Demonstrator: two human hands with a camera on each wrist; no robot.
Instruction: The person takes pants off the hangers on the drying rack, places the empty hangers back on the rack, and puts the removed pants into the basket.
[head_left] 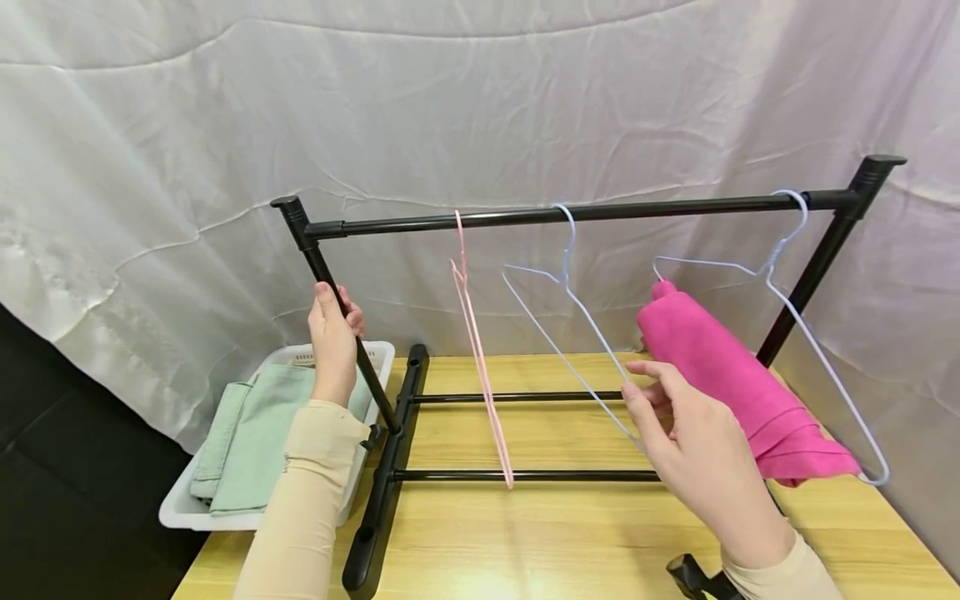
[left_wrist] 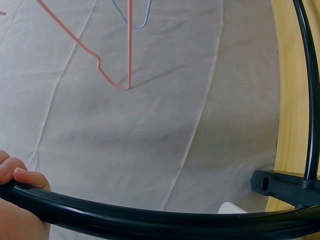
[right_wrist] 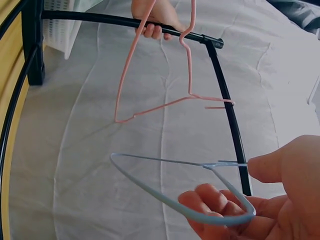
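Note:
My left hand (head_left: 335, 343) grips the left upright (head_left: 367, 375) of a black garment rack, thumb on the near side. A light blue hanger (head_left: 536, 333) hangs by its hook from the top rail. My right hand (head_left: 701, 450) is at its near lower corner, which the hand hides in the head view. In the right wrist view, the blue hanger's end (right_wrist: 220, 218) lies among loosely curved fingers (right_wrist: 210, 197), with the thumb apart from them. Left of it hangs a pink hanger (head_left: 480, 367), seen nearly edge-on.
At right, a second blue hanger (head_left: 828, 367) carries a bright pink cloth (head_left: 712, 367) slanting down. A white basket (head_left: 217, 521) with folded pale green cloth (head_left: 273, 433) stands at left. Two lower bars (head_left: 540, 476) cross above the wooden table (head_left: 480, 533). A pale curtain (head_left: 420, 117) hangs behind.

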